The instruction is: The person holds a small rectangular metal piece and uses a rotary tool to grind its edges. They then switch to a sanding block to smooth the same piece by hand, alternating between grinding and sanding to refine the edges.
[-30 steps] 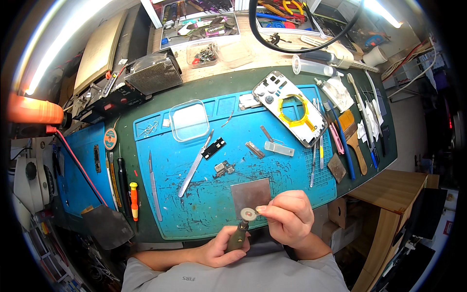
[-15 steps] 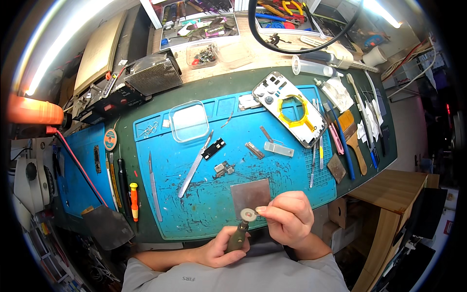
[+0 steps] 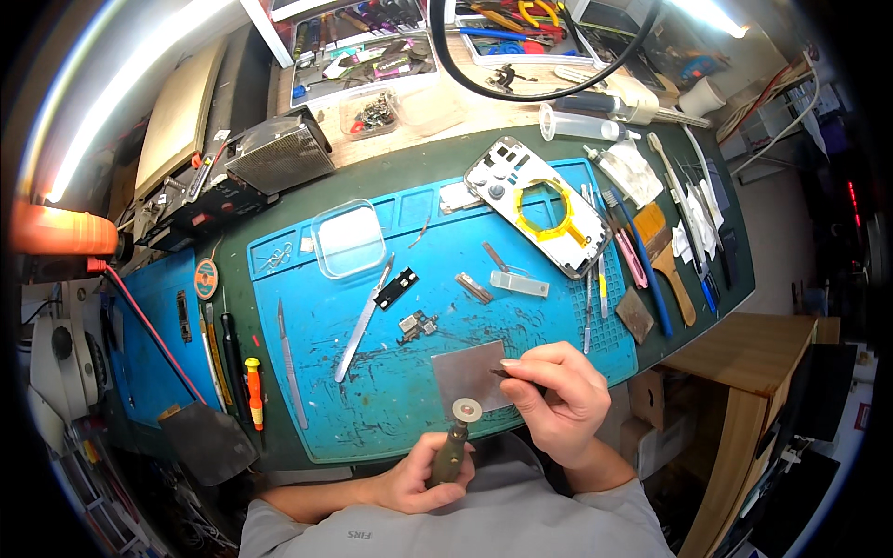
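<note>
My left hand is wrapped around a dark green rotary tool, which points away from me. A pale round cutting disc sits at its tip. My right hand pinches a small dark piece between thumb and fingertips, apart from the disc; its exact kind is too small to make out. Beneath them a square metal plate lies on the blue mat. Farther off on the mat are a cluster of small metal parts and a black strip-shaped part.
A phone frame with a yellow ring lies at the far right of the mat, near brushes and tweezers. A clear plastic box and a scalpel lie left of centre. Screwdrivers line the left side.
My right hand has drawn away from the disc, slightly right and farther off, still pinching the small piece. The whole view has shifted slightly.
</note>
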{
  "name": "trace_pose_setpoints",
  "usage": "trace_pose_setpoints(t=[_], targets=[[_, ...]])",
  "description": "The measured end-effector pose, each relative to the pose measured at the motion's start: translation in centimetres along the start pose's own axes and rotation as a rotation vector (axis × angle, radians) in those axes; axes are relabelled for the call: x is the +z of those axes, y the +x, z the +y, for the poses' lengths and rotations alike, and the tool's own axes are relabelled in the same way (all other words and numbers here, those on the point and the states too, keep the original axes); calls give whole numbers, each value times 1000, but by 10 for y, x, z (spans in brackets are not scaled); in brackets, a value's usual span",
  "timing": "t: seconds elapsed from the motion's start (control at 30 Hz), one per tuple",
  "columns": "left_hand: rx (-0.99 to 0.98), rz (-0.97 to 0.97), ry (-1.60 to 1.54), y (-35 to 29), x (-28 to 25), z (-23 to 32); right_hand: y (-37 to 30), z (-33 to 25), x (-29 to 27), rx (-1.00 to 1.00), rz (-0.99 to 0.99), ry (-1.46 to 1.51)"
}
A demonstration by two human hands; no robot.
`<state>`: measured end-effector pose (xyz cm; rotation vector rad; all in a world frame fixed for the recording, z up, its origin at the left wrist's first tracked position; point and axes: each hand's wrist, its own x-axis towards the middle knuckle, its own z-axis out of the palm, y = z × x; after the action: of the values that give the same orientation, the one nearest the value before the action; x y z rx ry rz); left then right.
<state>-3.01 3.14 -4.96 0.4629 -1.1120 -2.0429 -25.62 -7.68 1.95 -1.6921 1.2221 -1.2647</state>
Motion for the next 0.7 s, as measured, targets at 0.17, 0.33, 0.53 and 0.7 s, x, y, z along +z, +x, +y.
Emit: trace_pose_setpoints(t=[0.17,0.33,0.53,0.7], targets=[[-4,20,-15,-1,1,-1,-1,2,-2,-12,-16,-1],[-2,19,-7,-2,1,-1,0,1,0,-60,-8,-34],[2,17,-23,-1,1,-1,0,1,0,-71,-1,-20],[-4,21,5,-2,1,-2,-1,-1,0,-46,-10,-34]])
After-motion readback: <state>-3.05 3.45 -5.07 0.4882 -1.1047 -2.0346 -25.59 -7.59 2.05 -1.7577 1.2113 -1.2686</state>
